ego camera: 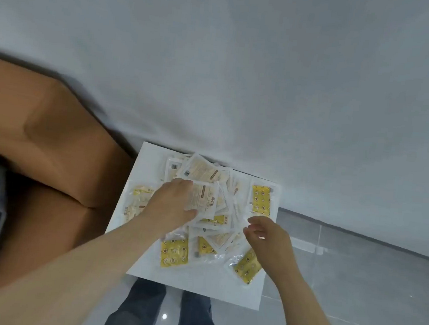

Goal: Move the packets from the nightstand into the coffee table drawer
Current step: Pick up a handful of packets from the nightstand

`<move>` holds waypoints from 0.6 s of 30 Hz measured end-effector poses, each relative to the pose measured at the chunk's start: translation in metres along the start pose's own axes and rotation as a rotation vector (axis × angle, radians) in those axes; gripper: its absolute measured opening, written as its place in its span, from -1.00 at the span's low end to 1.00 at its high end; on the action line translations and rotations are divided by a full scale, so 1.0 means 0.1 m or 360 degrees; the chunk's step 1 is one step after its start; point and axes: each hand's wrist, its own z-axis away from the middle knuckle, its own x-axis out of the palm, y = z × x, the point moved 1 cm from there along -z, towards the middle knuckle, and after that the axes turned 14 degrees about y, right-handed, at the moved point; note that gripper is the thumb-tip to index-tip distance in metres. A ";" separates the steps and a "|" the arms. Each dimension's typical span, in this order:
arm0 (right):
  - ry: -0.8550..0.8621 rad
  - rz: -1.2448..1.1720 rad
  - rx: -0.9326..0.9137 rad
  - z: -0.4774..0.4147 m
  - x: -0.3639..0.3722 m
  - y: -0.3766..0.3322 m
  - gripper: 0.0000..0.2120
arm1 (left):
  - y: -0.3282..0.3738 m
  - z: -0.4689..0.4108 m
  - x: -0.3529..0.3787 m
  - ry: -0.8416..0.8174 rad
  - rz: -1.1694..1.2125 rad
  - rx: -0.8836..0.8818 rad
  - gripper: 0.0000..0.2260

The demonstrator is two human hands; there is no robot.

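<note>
L hand [172, 202] grips pkts [203, 201] | R hand [266, 235] loose, nr nightstand [197, 282] edge

The light is soft, cool and even, fairly bright, and casts no hard-edged shadows on the nightstand [197, 282]. Its white top is nearly washed out, and the clear wrap of the packets [174, 253] on it throws small glints. Left of the nightstand, a dark shadow band runs where the brown cushion [55, 127] meets the wall [267, 76]. Below the nightstand, two white glare spots sit on the glossy floor [352, 291]. The whole frame is soft and smeary, and the packet print is unreadable. The right hand [269, 239], over the nightstand's right side, is motion-blurred at the fingers. Wide-angle bending curves the wall base right of the nightstand and swells the left forearm [68, 279] toward the lower-left corner.
</note>
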 end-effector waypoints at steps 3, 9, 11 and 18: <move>0.0017 -0.0028 0.0054 -0.08 0.09 0.16 -0.80 | 0.00 -0.22 0.17 -0.0026 -0.0105 0.0072 -0.38; 0.0006 -0.0035 0.0096 -0.13 0.22 0.35 -0.79 | -0.02 -0.47 0.47 -0.0075 -0.0316 0.0204 -0.37; 0.0003 -0.0059 0.0115 -0.15 0.24 0.36 -0.78 | -0.02 -0.50 0.52 -0.0098 -0.0379 0.0209 -0.33; -0.0032 -0.0041 0.0134 -0.20 0.33 0.40 -0.78 | -0.05 -0.60 0.53 -0.0178 -0.0483 0.0130 -0.26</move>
